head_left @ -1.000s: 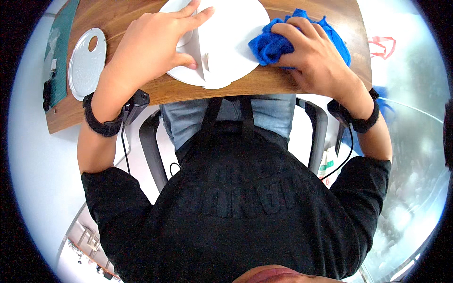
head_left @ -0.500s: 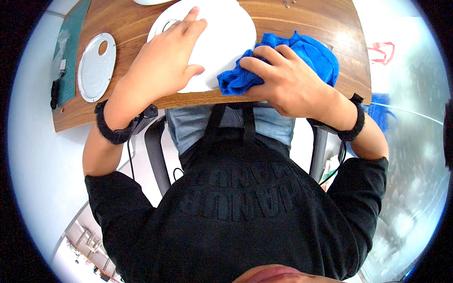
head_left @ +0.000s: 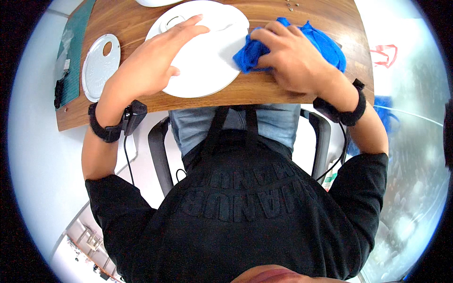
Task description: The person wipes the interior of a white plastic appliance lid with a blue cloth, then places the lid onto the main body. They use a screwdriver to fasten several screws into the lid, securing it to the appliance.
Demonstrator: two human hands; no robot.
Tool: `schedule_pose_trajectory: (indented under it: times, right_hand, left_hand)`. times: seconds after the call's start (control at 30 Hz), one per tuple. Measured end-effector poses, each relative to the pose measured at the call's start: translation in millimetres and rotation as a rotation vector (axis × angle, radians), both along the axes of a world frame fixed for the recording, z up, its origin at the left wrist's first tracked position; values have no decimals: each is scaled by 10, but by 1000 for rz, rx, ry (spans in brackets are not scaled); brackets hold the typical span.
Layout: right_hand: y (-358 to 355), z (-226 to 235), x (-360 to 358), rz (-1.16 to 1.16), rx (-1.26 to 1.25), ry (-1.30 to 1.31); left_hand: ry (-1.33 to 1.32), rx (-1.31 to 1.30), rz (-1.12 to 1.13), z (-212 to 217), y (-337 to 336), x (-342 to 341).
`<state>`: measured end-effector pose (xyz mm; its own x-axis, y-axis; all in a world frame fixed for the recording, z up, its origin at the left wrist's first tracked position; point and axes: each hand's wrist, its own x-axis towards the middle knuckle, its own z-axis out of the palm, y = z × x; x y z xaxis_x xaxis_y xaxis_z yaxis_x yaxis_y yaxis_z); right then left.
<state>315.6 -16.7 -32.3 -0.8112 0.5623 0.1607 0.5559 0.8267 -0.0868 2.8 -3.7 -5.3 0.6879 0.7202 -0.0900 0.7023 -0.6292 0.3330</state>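
Note:
A large round white plastic part (head_left: 207, 66), with a ring-shaped detail near its upper left, lies flat at the table's near edge. My left hand (head_left: 158, 59) rests across its left side, fingers stretched out and thumb apart, gripping nothing. In my right hand (head_left: 295, 54) is a crumpled blue cloth (head_left: 325, 45), the fingers curled over it. The cloth's bunched left end touches or overlaps the white part's right rim; the rest spreads out beyond my knuckles. My fingertips are partly hidden in the folds.
A smaller oval white plate (head_left: 101, 70) with one hole lies left of my left forearm. Beyond it is a green cutting mat (head_left: 75, 56) with a clear bag. Small metal bits (head_left: 292, 5) sit at the wooden table's (head_left: 269, 89) far side, and another white piece (head_left: 158, 2) shows at the top edge.
My right hand has moved up and to the right with the blue cloth. My left hand has slid slightly left and down, and the large white part sits a little differently.

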Motion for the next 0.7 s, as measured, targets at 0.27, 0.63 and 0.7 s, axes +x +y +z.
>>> schedule_pose_trajectory:
  times: [0.27, 0.63, 0.7]
  right_hand:
    - [-111, 5, -130, 14, -69, 63]
    - [250, 68, 59, -194, -16, 349]
    - [234, 172, 1, -249, -54, 339]
  left_hand:
    - [-31, 91, 9, -131, -9, 81]
    - [-17, 116, 140, -64, -48, -65]
    - [87, 249, 203, -72, -120, -131]
